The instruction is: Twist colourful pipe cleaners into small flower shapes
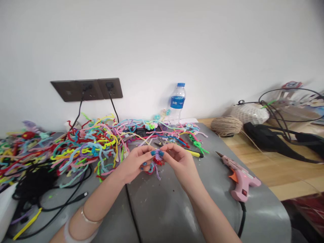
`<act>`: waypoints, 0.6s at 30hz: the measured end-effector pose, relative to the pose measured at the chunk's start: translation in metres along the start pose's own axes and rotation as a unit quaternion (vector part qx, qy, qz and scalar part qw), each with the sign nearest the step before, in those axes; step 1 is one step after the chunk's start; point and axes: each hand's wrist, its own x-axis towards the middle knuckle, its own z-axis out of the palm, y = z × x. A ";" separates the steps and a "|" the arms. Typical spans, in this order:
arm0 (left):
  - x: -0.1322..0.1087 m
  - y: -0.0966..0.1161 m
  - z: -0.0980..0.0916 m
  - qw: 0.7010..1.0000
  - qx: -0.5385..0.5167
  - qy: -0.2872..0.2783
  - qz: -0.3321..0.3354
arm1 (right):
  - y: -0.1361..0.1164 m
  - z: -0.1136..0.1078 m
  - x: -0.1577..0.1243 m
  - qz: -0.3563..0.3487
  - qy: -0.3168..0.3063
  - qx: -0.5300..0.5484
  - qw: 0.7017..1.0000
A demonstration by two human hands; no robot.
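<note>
Between my two hands is a small purple pipe cleaner piece (158, 154), pinched from both sides near the middle of the grey mat. The thumb and fingers of my left hand (139, 160) are closed on its left side. My right hand (178, 160) grips it from the right with thumb and forefinger. Just under my fingers lie red pipe cleaner bits (159, 162) and a red and blue curled piece (151, 168), partly hidden by the left hand. Behind the right hand a yellow and black cutter (193, 153) rests on the mat.
A heap of coloured pipe cleaners (88, 145) spreads across the left and back. On the right lies a pink glue gun (241, 179) with its cord. A water bottle (178, 103) stands by the wall, and a twine ball (226, 125) sits farther right. Black cables (131, 209) cross the mat (164, 216).
</note>
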 end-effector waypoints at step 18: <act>-0.003 0.007 -0.013 0.977 0.196 0.036 0.070 | 0.000 -0.006 -0.001 -0.032 0.031 -0.033 0.998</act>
